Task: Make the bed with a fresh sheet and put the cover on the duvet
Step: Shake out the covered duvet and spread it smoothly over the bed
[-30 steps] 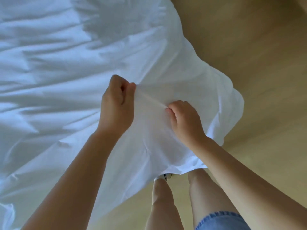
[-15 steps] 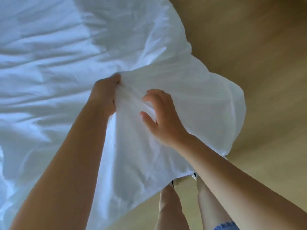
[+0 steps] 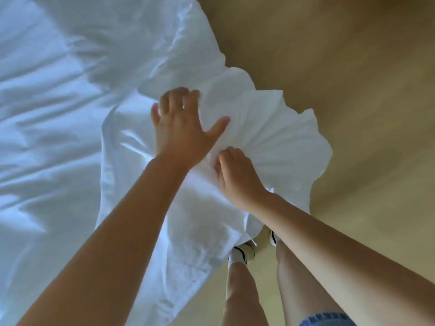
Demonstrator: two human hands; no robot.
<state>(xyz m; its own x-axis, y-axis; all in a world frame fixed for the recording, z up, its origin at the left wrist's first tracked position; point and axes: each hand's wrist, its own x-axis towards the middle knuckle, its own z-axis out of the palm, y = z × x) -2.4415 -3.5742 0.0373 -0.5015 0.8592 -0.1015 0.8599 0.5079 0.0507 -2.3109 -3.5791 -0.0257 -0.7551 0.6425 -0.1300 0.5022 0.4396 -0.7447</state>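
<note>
Holding: the right hand (image 3: 237, 177) has its fingers curled down into the white cloth (image 3: 277, 137) and is clenched on a bunch of it, with folds fanning out from the grasp toward the floor.
Left hand: the left hand (image 3: 181, 128) lies palm down on the same cloth, just above and to the left of the right hand. Its fingers are spread and relaxed, the thumb stuck out to the right, and it presses rather than grasps.
Cloth location: the gathered corner sits at the near right corner of the bed (image 3: 42, 95), its ruffled edge hanging out over the floor. The rest runs left and up across the mattress in loose creases. Whether it is the sheet or the duvet cover cannot be told.
Inside the cloth: the corner looks puffed, but what fills it is hidden.
Markings: dark stripes on the white shoes (image 3: 243, 254), too small to make out further.
Count: two hands, two bare forearms, two bare legs, two shoes.
Floor: light wood floor (image 3: 353, 90) fills the right side and the top.
Clothing: a blue denim hem (image 3: 327, 320) shows at the bottom edge.
</note>
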